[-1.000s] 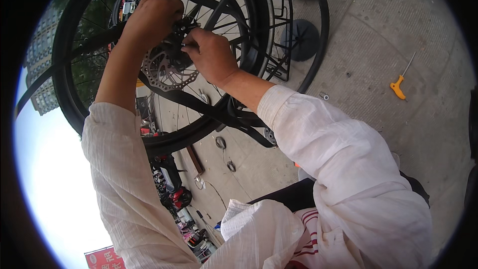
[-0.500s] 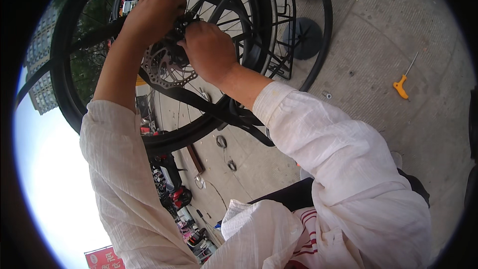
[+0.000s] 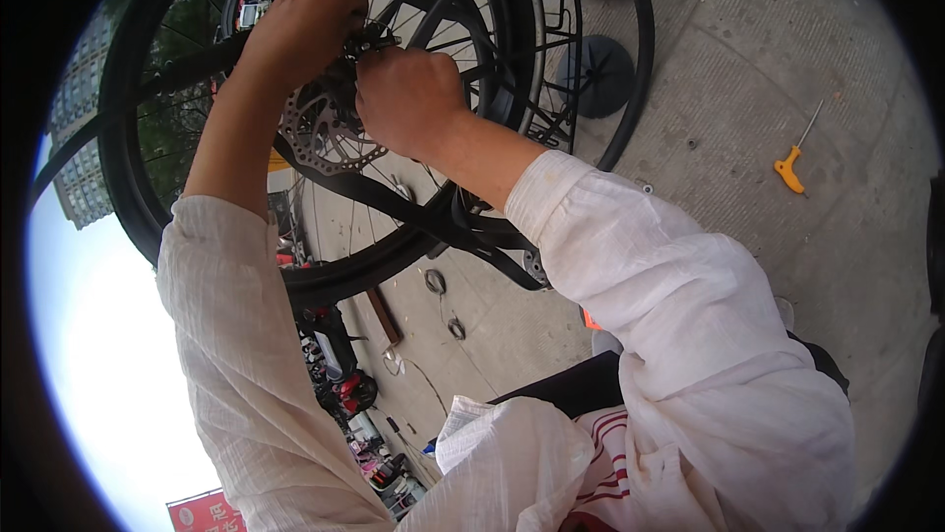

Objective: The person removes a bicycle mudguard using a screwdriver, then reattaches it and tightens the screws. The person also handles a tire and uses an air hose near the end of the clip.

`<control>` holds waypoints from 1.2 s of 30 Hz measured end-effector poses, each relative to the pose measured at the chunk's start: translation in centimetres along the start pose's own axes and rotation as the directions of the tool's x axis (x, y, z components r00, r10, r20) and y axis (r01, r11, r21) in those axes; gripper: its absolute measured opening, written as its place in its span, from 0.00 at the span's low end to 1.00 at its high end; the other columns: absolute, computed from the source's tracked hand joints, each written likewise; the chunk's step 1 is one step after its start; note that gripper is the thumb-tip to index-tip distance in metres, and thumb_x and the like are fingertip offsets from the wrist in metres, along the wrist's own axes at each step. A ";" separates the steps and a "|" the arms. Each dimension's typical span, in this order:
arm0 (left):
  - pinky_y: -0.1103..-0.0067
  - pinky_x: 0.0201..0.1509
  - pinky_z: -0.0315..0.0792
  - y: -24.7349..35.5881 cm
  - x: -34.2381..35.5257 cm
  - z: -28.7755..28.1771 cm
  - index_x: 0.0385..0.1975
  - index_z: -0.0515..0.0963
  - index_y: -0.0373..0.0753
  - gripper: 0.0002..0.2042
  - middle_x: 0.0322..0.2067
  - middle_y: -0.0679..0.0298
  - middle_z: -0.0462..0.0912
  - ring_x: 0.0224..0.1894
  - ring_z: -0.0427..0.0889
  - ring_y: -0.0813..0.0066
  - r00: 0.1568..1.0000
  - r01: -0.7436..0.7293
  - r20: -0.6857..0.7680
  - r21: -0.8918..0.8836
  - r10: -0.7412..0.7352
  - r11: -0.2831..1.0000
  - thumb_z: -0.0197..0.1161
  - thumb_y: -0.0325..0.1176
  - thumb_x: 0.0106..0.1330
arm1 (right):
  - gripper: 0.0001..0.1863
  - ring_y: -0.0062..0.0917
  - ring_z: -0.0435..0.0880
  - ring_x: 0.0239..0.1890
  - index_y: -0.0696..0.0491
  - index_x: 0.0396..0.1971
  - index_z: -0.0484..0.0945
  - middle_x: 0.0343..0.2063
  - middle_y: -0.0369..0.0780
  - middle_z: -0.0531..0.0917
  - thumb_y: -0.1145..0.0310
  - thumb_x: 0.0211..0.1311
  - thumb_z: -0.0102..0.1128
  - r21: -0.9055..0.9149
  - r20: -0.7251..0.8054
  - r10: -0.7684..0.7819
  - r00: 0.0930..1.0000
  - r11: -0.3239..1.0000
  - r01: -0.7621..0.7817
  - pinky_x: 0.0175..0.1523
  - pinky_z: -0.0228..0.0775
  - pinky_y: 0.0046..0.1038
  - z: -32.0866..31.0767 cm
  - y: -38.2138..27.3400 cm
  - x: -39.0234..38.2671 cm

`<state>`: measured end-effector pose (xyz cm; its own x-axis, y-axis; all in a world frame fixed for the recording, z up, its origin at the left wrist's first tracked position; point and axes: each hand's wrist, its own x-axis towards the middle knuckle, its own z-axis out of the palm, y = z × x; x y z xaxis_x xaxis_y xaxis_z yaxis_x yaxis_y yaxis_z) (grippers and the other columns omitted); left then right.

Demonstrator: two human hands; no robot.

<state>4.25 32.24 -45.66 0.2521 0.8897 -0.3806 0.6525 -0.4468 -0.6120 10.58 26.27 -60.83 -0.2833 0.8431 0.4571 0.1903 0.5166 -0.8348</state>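
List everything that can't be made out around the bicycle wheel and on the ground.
In the head view:
- Left hand: whether it grips anything, hidden by the hand itself.
- Right hand: anything pinched in it, hidden by its own back.
- Tire: upper part cut off by the top edge.
- Small round object: too small to identify.

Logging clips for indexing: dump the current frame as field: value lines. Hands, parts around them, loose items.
Left hand: curled beside the wheel hub, fingertips hidden
Right hand: curled close by on the right, grip hidden
Nearest part: perforated metal brake disc, just below the hands in the picture
Wheel: spoked, with black tyre
Loose tool: yellow-handled tool with thin metal shaft, lying on paving
Also on paving: brown bar, below the tyre in view
Held item: cannot tell
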 end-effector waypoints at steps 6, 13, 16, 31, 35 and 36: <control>0.68 0.59 0.66 0.2 -0.3 -0.2 0.32 0.80 0.37 0.05 0.30 0.56 0.82 0.43 0.77 0.56 1.000 -0.015 0.018 -0.009 0.015 1.000 0.60 0.30 0.61 | 0.14 0.31 0.86 0.24 0.51 0.26 0.80 0.22 0.40 0.84 0.57 0.64 0.58 0.015 0.230 0.022 0.973 1.000 -0.026 0.25 0.75 0.31 -0.6 -0.1 -0.1; 0.68 0.58 0.67 -0.2 -0.3 0.6 0.31 0.80 0.38 0.05 0.28 0.57 0.80 0.44 0.77 0.59 0.998 -0.005 -0.069 -0.010 0.004 1.000 0.60 0.31 0.62 | 0.17 0.32 0.85 0.23 0.51 0.26 0.78 0.18 0.38 0.83 0.55 0.69 0.52 0.007 -0.049 -0.009 0.999 1.000 0.009 0.25 0.75 0.33 1.1 0.4 -0.1; 0.70 0.54 0.72 0.9 0.4 -0.5 0.35 0.80 0.37 0.04 0.32 0.60 0.82 0.45 0.80 0.64 0.997 0.040 0.063 0.092 -0.046 0.995 0.61 0.27 0.63 | 0.19 0.35 0.85 0.22 0.53 0.25 0.77 0.19 0.40 0.83 0.54 0.69 0.52 0.041 0.057 0.027 0.998 0.999 -0.029 0.26 0.75 0.34 0.2 0.5 0.3; 0.72 0.56 0.69 2.0 0.0 1.0 0.25 0.85 0.42 0.07 0.31 0.61 0.86 0.41 0.83 0.64 0.997 -0.016 0.077 0.229 -0.002 0.973 0.64 0.35 0.50 | 0.19 0.40 0.85 0.25 0.54 0.29 0.76 0.24 0.43 0.83 0.53 0.70 0.50 0.051 0.004 -0.049 0.999 0.998 0.048 0.28 0.76 0.40 -0.1 0.1 0.0; 0.72 0.57 0.70 1.5 0.0 2.0 0.27 0.85 0.42 0.07 0.31 0.61 0.86 0.41 0.84 0.64 0.995 -0.004 0.099 0.148 -0.010 0.989 0.63 0.35 0.51 | 0.18 0.41 0.85 0.27 0.55 0.31 0.76 0.25 0.44 0.83 0.54 0.70 0.51 0.000 0.158 0.014 0.987 1.000 -0.015 0.30 0.77 0.41 -0.4 -0.5 0.1; 0.72 0.57 0.70 1.4 0.2 2.0 0.27 0.85 0.42 0.08 0.31 0.61 0.86 0.42 0.84 0.64 0.994 -0.016 0.106 0.145 0.001 0.989 0.63 0.35 0.51 | 0.17 0.41 0.85 0.27 0.55 0.32 0.76 0.25 0.44 0.83 0.55 0.70 0.51 -0.021 0.195 0.038 0.980 0.999 -0.034 0.31 0.77 0.41 -0.5 -0.6 0.1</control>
<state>3.79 31.59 -47.95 0.1754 0.8742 -0.4528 0.5377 -0.4703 -0.6998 10.86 26.14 -60.16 -0.4541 0.8164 0.3566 0.2194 0.4904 -0.8434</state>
